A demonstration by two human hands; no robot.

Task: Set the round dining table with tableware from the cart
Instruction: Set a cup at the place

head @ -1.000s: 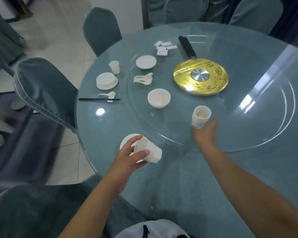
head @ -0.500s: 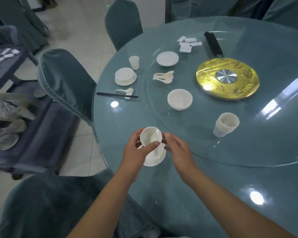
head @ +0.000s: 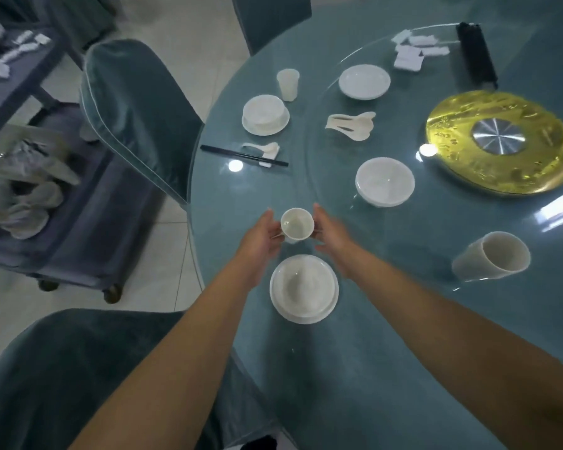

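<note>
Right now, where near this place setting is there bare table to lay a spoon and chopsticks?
Bare glass lies right of the near plate, toward the stack of cups, and along the table edge left of it. Crowded: ahead, where both hands flank the small cup, and beyond by the white bowl.

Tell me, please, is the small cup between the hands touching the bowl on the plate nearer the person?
Apart. The head view shows bare tabletop between the cup and the bowl.
</note>
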